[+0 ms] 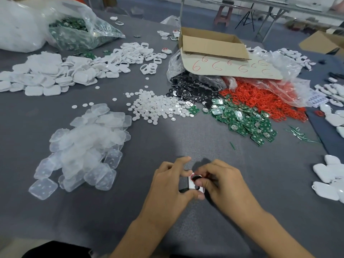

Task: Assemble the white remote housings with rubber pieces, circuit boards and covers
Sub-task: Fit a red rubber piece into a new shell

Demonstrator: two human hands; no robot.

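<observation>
Lower centre: left hand [171, 185] grip pinches white housing [191, 184] to steady it just above worktop [149, 216]. Right hand [223, 181] grip, fingers curled, clamps its top end, likely seating a rubber piece; part too small to tell. Circuit boards [247, 121] centre right, red rubber pieces [260, 99] behind, clear covers [87, 146] left. Nothing seems to block reach.

White remote housing [193, 185]: small, rounded, pinched between left hand [171, 183] and right hand [223, 181], well in front of cardboard box [212, 43]; red rim and black centre showing at upper end.
Green circuit boards [243, 120]: loose heap, front-right of box.
Red rubber rings [260, 99]: spilling from bag, just in front of box.
Black rubber pieces [188, 88]: heap beside rings, just in front of box.
Empty white housings [134, 54]: pile left of box.
White covers [42, 75]: heap far left of box.
</observation>
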